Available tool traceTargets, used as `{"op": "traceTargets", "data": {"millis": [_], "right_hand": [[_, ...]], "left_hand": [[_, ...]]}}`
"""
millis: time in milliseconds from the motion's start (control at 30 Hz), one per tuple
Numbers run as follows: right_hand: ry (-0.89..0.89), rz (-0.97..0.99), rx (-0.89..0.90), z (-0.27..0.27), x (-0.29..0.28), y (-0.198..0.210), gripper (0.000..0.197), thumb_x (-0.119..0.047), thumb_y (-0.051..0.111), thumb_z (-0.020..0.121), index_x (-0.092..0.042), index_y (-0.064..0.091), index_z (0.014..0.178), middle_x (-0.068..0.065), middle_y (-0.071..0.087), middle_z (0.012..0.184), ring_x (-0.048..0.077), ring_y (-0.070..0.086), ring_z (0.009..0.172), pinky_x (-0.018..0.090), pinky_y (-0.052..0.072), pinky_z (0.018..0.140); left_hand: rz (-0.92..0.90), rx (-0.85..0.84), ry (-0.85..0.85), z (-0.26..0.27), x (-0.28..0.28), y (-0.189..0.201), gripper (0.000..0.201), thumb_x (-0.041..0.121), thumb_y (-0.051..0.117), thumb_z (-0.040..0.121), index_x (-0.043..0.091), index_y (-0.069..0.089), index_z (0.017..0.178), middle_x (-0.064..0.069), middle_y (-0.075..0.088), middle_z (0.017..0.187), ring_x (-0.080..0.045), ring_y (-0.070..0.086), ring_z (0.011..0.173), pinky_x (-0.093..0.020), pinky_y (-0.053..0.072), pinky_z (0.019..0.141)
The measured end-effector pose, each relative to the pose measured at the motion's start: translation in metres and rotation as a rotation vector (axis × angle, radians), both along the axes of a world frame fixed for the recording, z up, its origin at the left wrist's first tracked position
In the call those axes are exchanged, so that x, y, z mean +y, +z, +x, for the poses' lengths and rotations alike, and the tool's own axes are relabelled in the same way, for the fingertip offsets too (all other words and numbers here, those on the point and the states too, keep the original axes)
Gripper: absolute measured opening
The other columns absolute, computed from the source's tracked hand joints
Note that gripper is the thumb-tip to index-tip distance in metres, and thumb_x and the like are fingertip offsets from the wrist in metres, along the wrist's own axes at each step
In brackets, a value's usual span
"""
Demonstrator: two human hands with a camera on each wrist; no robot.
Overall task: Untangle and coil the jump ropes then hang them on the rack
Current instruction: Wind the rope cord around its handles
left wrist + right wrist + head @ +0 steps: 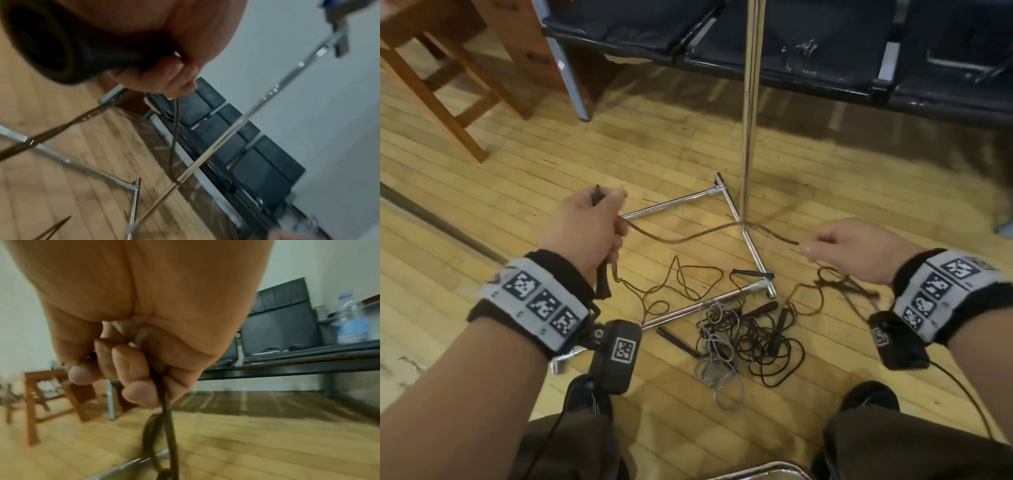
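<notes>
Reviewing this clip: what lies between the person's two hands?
In the head view, a slack span of brown jump rope runs from the left hand to the right hand, crossing the rack's upright pole.

brown rope (688, 236) raised, tangled ropes (739, 339) floored

Pale wood-plank floor (524, 178). Brown wooden stool (438, 78) far left — beside it a row of black padded seats (825, 44). Clear plastic water bottle (349, 321) on the seats — blurred.
</notes>
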State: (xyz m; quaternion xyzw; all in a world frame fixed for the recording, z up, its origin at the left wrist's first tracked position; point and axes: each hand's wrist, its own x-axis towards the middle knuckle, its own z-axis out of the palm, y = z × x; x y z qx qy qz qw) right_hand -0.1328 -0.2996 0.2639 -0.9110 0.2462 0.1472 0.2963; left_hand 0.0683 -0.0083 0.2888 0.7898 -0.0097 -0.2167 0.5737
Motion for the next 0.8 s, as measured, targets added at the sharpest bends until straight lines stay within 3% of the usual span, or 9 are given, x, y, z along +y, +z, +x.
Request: {"op": "traceTargets", "data": {"millis": [67,133,267,400,500,567,633,700,800], "right_hand": [[0.049,0.096,-0.069,0.017,0.023,0.013,0.026,-0.048,0.053,0.100,-0.032,0.069,0.088,-0.021,0.065,0.066,-0.005,0.059,0.060,0.024,0.040,0.059],[0.094,0.233,-0.128,0.030,0.045,0.023,0.023,-0.040,0.054,0.101,-0.030,0.070,0.089,-0.022,0.060,0.059,-0.004,0.052,0.050,0.022,0.040,0.058],[0.060,0.495,-0.226,0.046,0.073,0.036,0.019,-0.025,0.058,0.100,-0.020,0.072,0.089,-0.009,0.044,0.056,0.010,0.038,0.049,0.032,0.034,0.052],[0.019,0.670,-0.282,0.048,0.079,0.038,0.018,-0.016,0.054,0.103,-0.011,0.069,0.094,0.001,0.038,0.060,0.015,0.032,0.049,0.031,0.025,0.048],[0.043,0.759,-0.287,0.045,0.075,0.032,0.018,-0.018,0.054,0.104,-0.016,0.069,0.094,-0.001,0.040,0.061,0.018,0.032,0.051,0.037,0.021,0.050],[0.045,0.685,-0.209,0.040,0.069,0.024,0.017,-0.027,0.055,0.102,-0.021,0.069,0.093,-0.005,0.046,0.061,0.016,0.038,0.052,0.035,0.030,0.050],[0.078,0.431,-0.019,0.031,0.058,0.011,0.021,-0.040,0.053,0.102,-0.026,0.068,0.095,-0.009,0.052,0.063,0.010,0.045,0.053,0.031,0.041,0.055],[0.054,0.279,0.151,0.018,0.044,-0.005,0.032,-0.045,0.048,0.104,-0.020,0.067,0.099,-0.007,0.054,0.065,0.009,0.048,0.054,0.026,0.042,0.056],[-0.100,0.339,0.168,0.005,0.026,-0.016,0.043,-0.041,0.043,0.107,-0.004,0.063,0.101,-0.001,0.045,0.061,0.021,0.041,0.058,0.035,0.037,0.058]], "left_hand": [[-0.003,-0.025,-0.226,-0.015,-0.008,-0.001,0.020,0.041,0.062,0.103,0.039,0.068,0.121,0.007,0.066,0.065,-0.008,0.053,0.052,-0.023,0.047,0.046],[-0.007,0.019,-0.501,-0.032,-0.018,-0.002,0.024,0.043,0.062,0.102,0.046,0.068,0.125,0.003,0.068,0.066,-0.009,0.053,0.050,-0.023,0.046,0.045],[-0.008,0.059,-0.735,-0.046,-0.031,-0.004,0.017,0.040,0.060,0.105,0.034,0.074,0.112,-0.003,0.066,0.061,-0.011,0.049,0.038,-0.022,0.040,0.037],[-0.233,0.136,-0.623,-0.042,-0.033,-0.008,0.022,0.035,0.064,0.104,0.020,0.074,0.093,-0.003,0.060,0.058,-0.011,0.043,0.034,-0.019,0.035,0.034],[-0.355,0.097,-0.535,-0.040,-0.033,-0.008,0.023,0.027,0.067,0.102,0.026,0.073,0.080,-0.001,0.059,0.062,-0.010,0.040,0.037,-0.019,0.034,0.035],[-0.416,0.082,-0.407,-0.032,-0.030,-0.005,0.024,0.025,0.067,0.101,0.029,0.075,0.079,0.001,0.061,0.067,-0.009,0.041,0.042,-0.019,0.036,0.037],[-0.474,0.104,-0.191,-0.017,-0.023,0.000,0.020,0.024,0.068,0.100,0.027,0.076,0.082,0.002,0.061,0.070,-0.009,0.041,0.046,-0.019,0.037,0.038],[-0.436,0.094,-0.051,-0.005,-0.015,0.001,0.015,0.024,0.069,0.100,0.020,0.074,0.087,0.003,0.061,0.069,-0.009,0.042,0.048,-0.020,0.038,0.039],[-0.088,0.011,-0.134,-0.009,-0.014,-0.013,0.020,0.037,0.066,0.101,0.019,0.073,0.097,0.006,0.065,0.067,-0.009,0.049,0.051,-0.023,0.044,0.045]]}}
